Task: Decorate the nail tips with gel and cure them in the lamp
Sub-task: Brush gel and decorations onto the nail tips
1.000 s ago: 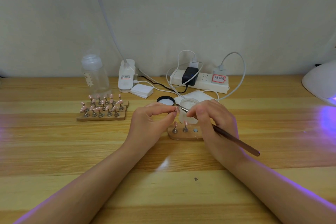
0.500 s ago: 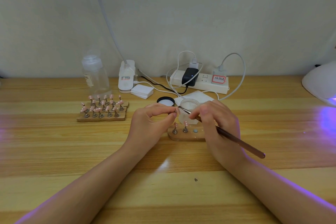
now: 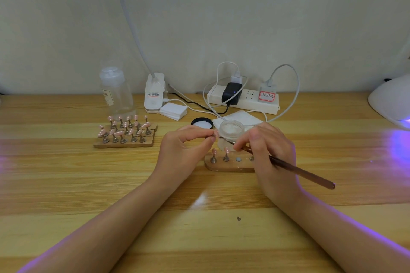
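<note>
My left hand (image 3: 186, 150) pinches a small pink nail tip (image 3: 215, 133) between thumb and forefinger, above a wooden holder (image 3: 228, 165). Two pink tips on stands (image 3: 226, 154) and an empty magnet spot sit on that holder. My right hand (image 3: 270, 157) grips a brown brush (image 3: 297, 169), whose fine point sits just right of the held tip. An open frosted gel jar (image 3: 230, 132) stands behind the hands, its black lid (image 3: 202, 123) beside it. The white curing lamp (image 3: 392, 102) glows purple at the far right edge.
Stacked wooden holders (image 3: 126, 134) with several pink tips stand at the left. Behind are a clear pump bottle (image 3: 115, 93), a desk lamp's clip base (image 3: 154, 93), white pads (image 3: 173, 111), a power strip (image 3: 244, 98) with cables and a white wipe (image 3: 241, 117).
The brush handle has swung slightly lower and to the right in my right hand. My left hand keeps the tip in the same place.
</note>
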A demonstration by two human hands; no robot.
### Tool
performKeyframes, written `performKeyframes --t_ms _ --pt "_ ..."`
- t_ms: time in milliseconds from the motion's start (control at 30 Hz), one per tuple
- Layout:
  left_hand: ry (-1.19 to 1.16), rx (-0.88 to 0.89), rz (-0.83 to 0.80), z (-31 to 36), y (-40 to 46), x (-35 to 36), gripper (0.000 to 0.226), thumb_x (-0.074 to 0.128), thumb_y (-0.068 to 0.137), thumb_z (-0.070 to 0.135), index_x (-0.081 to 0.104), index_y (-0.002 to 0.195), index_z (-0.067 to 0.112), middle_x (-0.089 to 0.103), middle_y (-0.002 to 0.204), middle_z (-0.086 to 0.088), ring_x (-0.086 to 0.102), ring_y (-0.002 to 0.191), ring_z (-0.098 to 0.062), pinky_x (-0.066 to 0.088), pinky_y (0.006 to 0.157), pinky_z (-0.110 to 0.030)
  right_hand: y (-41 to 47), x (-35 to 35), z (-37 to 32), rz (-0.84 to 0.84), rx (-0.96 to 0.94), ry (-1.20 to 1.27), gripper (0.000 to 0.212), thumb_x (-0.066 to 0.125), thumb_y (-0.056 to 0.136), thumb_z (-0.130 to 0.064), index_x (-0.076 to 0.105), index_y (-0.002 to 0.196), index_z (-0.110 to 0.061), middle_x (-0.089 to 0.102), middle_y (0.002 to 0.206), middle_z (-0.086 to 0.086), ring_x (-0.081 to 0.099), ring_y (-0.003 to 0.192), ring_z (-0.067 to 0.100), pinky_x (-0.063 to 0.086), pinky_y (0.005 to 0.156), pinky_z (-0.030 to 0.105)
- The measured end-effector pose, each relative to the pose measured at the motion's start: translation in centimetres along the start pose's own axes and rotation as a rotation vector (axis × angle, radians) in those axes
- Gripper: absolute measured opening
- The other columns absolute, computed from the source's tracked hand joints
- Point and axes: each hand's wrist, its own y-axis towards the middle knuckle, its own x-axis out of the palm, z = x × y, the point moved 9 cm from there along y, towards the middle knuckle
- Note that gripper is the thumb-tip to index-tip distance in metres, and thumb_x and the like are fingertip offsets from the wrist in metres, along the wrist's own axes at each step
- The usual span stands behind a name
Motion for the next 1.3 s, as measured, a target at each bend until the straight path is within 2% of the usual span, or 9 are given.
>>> performKeyframes --t_ms 200,433,600,800,1067,1233,1300 --pt "0.001 0.007 -0.011 0.1 0.0 0.1 0.020 0.068 0.077 0.002 0.071 0.091 0.015 0.070 0.087 0.002 0.062 0.085 -0.003 0.046 0.077 -0.010 0.1 0.9 0.3 -0.046 0.023 -0.031 0.041 0.036 0.094 -0.027 0.065 0.071 -0.010 0.061 0.068 -0.007 0.052 0.069 0.010 0.041 0.067 0.028" --pt "0.012 0.012 -0.005 0.0 0.0 0.1 0.020 0.068 0.077 0.003 0.071 0.093 0.015 0.069 0.087 0.005 0.062 0.085 -0.001 0.044 0.075 -0.006 0.2 0.5 0.1 -0.040 0.010 -0.002 0.048 0.032 0.094 -0.025 0.063 0.062 -0.007 0.059 0.060 -0.004 0.047 0.062 0.008 0.037 0.065 0.025" --pt "0.023 0.036 -0.005 0.2 0.0 0.1 0.020 0.068 0.077 0.003 0.070 0.093 0.016 0.069 0.087 0.007 0.061 0.086 0.001 0.042 0.076 -0.005 0.0 -0.1 -0.1 0.019 0.001 -0.001 0.048 0.031 0.093 -0.021 0.062 0.060 -0.006 0.051 0.062 -0.020 0.047 0.062 0.005 0.037 0.066 0.025" --pt "0.029 0.062 -0.013 0.5 0.0 0.2 0.018 0.069 0.076 0.002 0.072 0.092 0.010 0.070 0.087 0.002 0.063 0.085 -0.002 0.043 0.078 -0.007 0.1 0.7 0.3 -0.021 0.027 -0.010 0.042 0.035 0.094 -0.026 0.065 0.071 -0.010 0.060 0.067 -0.008 0.054 0.068 0.009 0.042 0.067 0.028" --pt "0.011 0.045 0.002 0.2 0.1 0.1 0.020 0.070 0.075 0.001 0.071 0.093 0.012 0.068 0.084 0.008 0.062 0.082 0.006 0.042 0.074 -0.004 -0.2 0.7 0.3 -0.049 0.049 0.038 0.048 0.033 0.093 -0.027 0.064 0.062 -0.007 0.063 0.061 0.000 0.055 0.063 0.012 0.043 0.068 0.030" --pt "0.009 0.055 -0.001 0.2 0.1 0.2 0.020 0.070 0.075 0.002 0.071 0.091 0.013 0.068 0.084 0.010 0.062 0.082 0.007 0.042 0.073 -0.004 -0.1 0.2 -0.1 -0.002 0.020 0.064 0.048 0.032 0.093 -0.021 0.063 0.061 -0.004 0.059 0.059 -0.003 0.052 0.061 0.005 0.041 0.066 0.025" --pt "0.009 0.057 -0.004 0.2 0.1 0.2 0.019 0.070 0.075 0.002 0.072 0.092 0.010 0.069 0.085 0.007 0.062 0.083 0.004 0.043 0.073 -0.005 0.0 0.3 0.0 0.000 0.028 0.053 0.045 0.033 0.093 -0.022 0.063 0.064 -0.005 0.058 0.062 -0.006 0.053 0.064 0.008 0.042 0.066 0.027"
